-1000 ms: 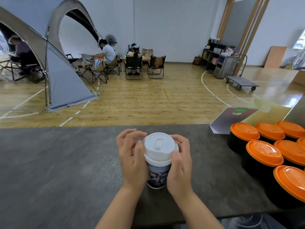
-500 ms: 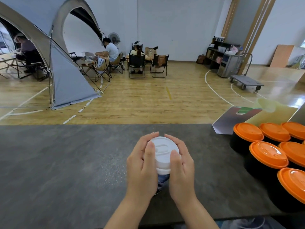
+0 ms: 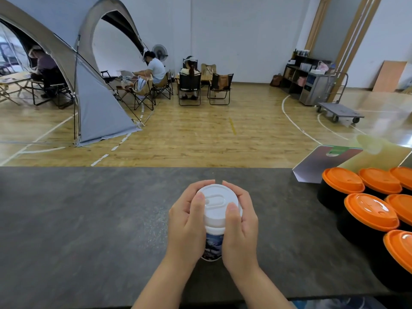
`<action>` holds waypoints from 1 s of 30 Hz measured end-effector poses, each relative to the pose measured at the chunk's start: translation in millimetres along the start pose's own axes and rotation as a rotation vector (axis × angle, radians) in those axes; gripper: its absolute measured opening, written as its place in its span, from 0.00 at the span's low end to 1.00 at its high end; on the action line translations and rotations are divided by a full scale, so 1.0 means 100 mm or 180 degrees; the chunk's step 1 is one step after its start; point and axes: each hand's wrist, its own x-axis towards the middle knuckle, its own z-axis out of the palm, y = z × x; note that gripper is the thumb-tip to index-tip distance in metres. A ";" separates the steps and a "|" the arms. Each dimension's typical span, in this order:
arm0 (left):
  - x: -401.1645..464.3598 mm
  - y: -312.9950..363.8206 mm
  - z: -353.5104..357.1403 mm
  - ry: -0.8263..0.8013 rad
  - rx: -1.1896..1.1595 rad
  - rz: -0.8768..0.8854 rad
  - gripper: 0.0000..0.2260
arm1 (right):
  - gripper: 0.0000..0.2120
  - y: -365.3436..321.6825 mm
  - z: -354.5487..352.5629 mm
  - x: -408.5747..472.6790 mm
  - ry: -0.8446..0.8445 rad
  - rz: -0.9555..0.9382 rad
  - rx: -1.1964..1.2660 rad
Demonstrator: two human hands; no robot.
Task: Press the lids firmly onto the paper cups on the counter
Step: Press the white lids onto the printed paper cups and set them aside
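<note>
Finding one: my grip has moved. A second ago my hands sat lower on the cup, fingers partly lifted off it and only brushing the lid's rim. Half a second ago both had closed up around the top. Now they are wrapped high, and both thumbs lie on the lid's upper face.

Meaning for the task: I judge this to be the pressing step itself, the lid being seated rather than merely placed. I cannot confirm a full seal; the rim joint is covered by my own fingers.

Location: the paper cup (image 3: 212, 246) stands upright on the dark worktop (image 3: 84, 219), near its front edge and roughly central, with the white lid (image 3: 217, 202) on top and level as far as I can see.

Pose, left hand (image 3: 186, 221): fingers curled round the lid's far side, thumb flat on the lid's left part, palm against the cup wall.

Pose, right hand (image 3: 242, 224): mirrors it, fingers clamped round the far right rim, thumb on the lid's right part. The fingertips of the two hands nearly meet behind the lid.

Also present: black cups with orange lids (image 3: 371, 211) grouped at the right, well apart from my hands, lids already on.
</note>
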 end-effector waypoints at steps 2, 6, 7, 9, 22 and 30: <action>0.04 0.02 -0.04 0.0112 0.0147 -0.0003 0.11 | 0.20 -0.01 -0.03 0.00 -0.0025 0.0061 0.0022; 0.16 0.04 -0.16 0.0571 0.0621 0.0079 0.10 | 0.19 -0.07 -0.10 0.00 0.0181 0.0088 0.0060; 0.17 0.05 -0.18 0.0664 0.0741 0.0125 0.10 | 0.19 -0.07 -0.11 0.00 0.0230 0.0088 0.0053; 0.15 0.10 -0.16 0.0793 0.0864 0.0224 0.09 | 0.19 -0.06 -0.13 0.03 0.0280 0.0121 -0.0022; -0.16 0.11 0.18 0.0401 0.0671 0.0132 0.15 | 0.21 -0.06 -0.08 0.01 0.0053 0.0130 -0.0139; -0.10 0.00 0.16 0.0253 0.0423 0.0225 0.15 | 0.20 -0.03 -0.07 -0.01 0.0101 0.0007 -0.0068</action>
